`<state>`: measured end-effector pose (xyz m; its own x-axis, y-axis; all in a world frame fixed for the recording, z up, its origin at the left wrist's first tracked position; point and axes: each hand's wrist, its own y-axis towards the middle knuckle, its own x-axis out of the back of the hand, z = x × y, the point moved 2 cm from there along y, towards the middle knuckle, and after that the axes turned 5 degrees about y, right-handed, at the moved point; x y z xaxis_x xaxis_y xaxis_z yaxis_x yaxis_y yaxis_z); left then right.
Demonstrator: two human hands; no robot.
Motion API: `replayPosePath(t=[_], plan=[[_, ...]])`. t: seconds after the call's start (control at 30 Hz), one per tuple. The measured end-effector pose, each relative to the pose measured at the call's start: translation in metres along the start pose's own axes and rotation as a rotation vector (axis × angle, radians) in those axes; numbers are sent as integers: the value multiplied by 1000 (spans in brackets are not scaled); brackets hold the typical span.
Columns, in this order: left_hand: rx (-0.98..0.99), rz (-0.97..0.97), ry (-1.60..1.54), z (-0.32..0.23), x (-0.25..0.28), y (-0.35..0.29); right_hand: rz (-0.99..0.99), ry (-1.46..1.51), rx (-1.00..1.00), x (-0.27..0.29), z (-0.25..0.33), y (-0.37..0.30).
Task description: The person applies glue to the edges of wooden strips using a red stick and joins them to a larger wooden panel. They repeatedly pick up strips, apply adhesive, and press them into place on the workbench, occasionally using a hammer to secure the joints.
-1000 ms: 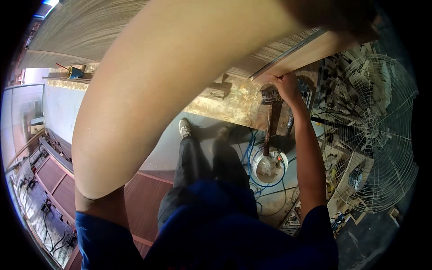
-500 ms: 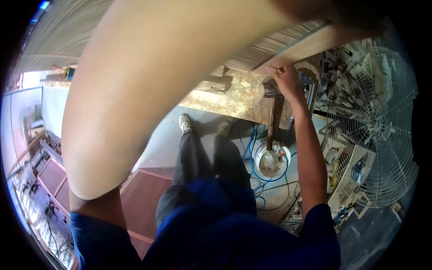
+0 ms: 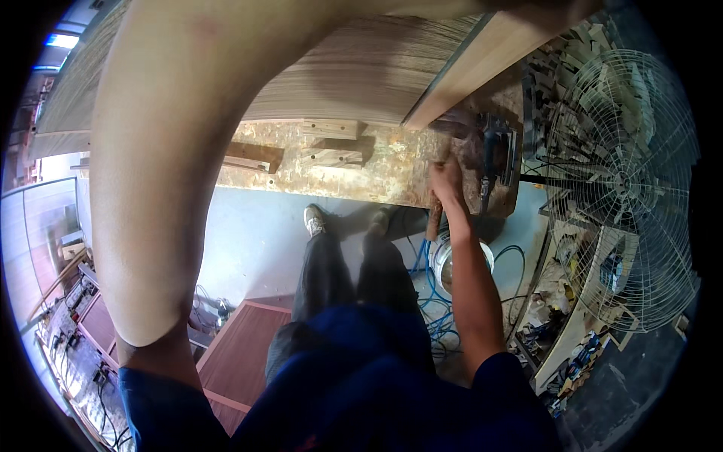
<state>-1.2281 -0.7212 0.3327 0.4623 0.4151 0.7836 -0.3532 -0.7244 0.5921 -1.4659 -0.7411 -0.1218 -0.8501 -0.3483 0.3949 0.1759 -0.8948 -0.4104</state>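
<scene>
My right hand is closed round the brown handle of a hammer at the bench's near edge. The hammer's head end is smeared by motion above my fist. Across the top reaches my left arm, very close to the camera. My left hand is dark and cut off at the upper rim, by the far end of a pale wooden edge board; its fingers cannot be made out. That board runs along the side of a large wood-grain panel lying on the workbench.
Small drilled wood blocks lie on the bench. A dark power tool sits to the right of my fist. Below are a white bucket and blue hoses. A caged fan stands right, reddish panels lower left.
My right hand has left the board's end, come down and gripped the hammer's handle. My left arm has shifted left, uncovering more of the panel and blocks.
</scene>
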Motion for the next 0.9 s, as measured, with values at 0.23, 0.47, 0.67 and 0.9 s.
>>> replayPosePath(t=[0.23, 0.47, 0.67, 0.9], plan=[[15, -31, -36, -2, 14, -4, -143, 14, -43, -3, -27, 18], [82, 138, 94, 13, 24, 0, -251, -16, 137, -15, 2, 7], [82, 177, 293, 1, 35, 1, 72, -185, 154, -8, 0, 18], [224, 328, 137, -14, 35, 9, 81, 86, -47, 16, 19, -3]])
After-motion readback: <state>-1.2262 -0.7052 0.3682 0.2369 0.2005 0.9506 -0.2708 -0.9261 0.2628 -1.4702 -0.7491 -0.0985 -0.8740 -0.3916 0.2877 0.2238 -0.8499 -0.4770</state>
